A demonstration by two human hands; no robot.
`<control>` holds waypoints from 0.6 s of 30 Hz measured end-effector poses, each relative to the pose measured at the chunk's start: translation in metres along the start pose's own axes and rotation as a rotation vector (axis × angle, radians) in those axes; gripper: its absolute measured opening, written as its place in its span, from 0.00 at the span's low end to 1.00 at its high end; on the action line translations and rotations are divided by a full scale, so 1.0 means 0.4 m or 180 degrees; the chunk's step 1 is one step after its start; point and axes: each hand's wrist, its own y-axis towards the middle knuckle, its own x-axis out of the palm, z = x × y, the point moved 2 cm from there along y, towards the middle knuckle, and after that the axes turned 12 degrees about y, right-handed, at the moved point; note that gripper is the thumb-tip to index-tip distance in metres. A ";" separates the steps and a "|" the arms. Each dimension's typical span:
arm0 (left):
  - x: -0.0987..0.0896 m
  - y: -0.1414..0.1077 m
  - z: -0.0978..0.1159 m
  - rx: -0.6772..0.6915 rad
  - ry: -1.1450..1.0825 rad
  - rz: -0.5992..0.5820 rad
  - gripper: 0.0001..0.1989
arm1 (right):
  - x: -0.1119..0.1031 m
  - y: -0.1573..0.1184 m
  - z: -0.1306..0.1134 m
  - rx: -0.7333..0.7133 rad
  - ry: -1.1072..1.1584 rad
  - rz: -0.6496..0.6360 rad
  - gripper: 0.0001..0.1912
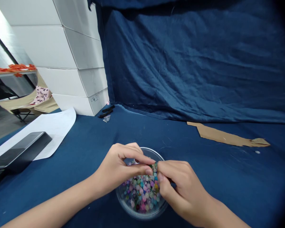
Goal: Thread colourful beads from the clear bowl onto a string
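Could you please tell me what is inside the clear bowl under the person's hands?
The clear bowl holds many small round beads in pink, blue, green and purple. The left hand and right hand cover its far part, so whatever lies beneath them cannot be seen.

We're head-mounted, looking forward and down over the blue cloth-covered table (228,186), close on the left hand (115,169) and right hand (184,193) above the clear bowl (142,216). Blue backdrop (192,63) fills upper right, stacked white boxes (73,53) upper left.
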 end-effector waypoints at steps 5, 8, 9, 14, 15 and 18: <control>0.001 -0.005 0.002 -0.0224 -0.0144 0.0033 0.13 | -0.004 0.001 0.002 0.0179 0.0053 0.0027 0.14; 0.004 -0.006 0.004 -0.0276 -0.0250 0.0011 0.13 | -0.004 0.002 0.005 0.0331 0.0050 0.0051 0.12; 0.005 -0.006 0.005 -0.0295 -0.0295 -0.0009 0.13 | -0.004 0.003 0.005 0.0383 0.0054 0.0068 0.11; 0.004 -0.006 0.008 -0.0317 -0.0322 -0.0058 0.14 | -0.004 0.003 0.003 0.0387 -0.0067 0.0149 0.04; 0.003 -0.007 0.009 -0.0329 -0.0334 -0.0042 0.14 | -0.005 0.003 0.003 0.0359 -0.0117 0.0165 0.06; 0.001 -0.008 0.010 -0.0372 -0.0390 -0.0005 0.14 | -0.006 0.003 0.004 0.0362 -0.0159 0.0141 0.06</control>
